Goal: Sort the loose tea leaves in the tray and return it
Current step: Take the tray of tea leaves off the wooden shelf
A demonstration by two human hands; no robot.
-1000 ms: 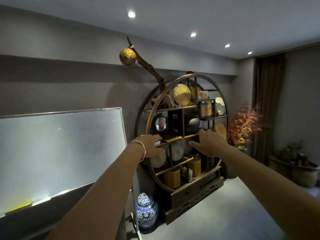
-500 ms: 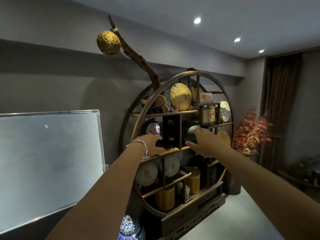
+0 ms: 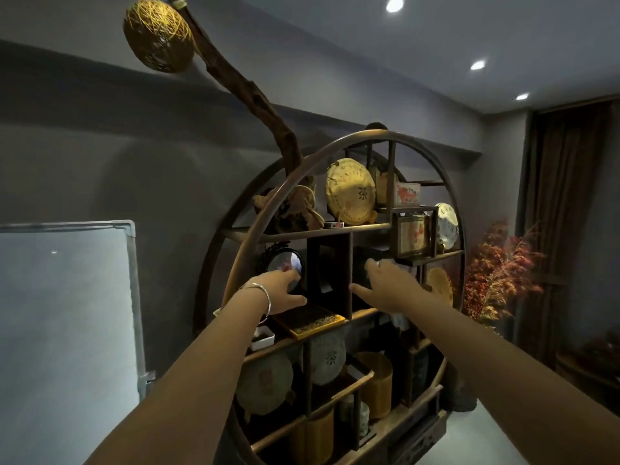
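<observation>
A shallow yellow-rimmed tray (image 3: pixel 313 322) with dark and golden loose tea leaves rests on the middle board of a round wooden display shelf (image 3: pixel 302 231), its front corner jutting past the board's edge. My left hand (image 3: pixel 280 290), with a silver bangle on the wrist, hovers over the tray's back left corner. Its fingers are apart and its thumb points right; it grips nothing that I can see. To the right of a dark upright divider, my right hand (image 3: pixel 389 286) is spread in front of a dark compartment and holds nothing.
The shelf holds wrapped tea cakes (image 3: pixel 350 191), a small round framed picture (image 3: pixel 285 263), a white dish (image 3: pixel 263 337) left of the tray and bamboo canisters (image 3: pixel 377 384) below. A whiteboard (image 3: pixel 67 313) stands at left, a woven ball (image 3: pixel 157 35) hangs above, and a red plant (image 3: pixel 500 273) stands at right.
The view has closed in on the shelf. Both hands have lifted off the tray's ends: the left now hovers above its back corner, and the right has risen toward the dark compartment.
</observation>
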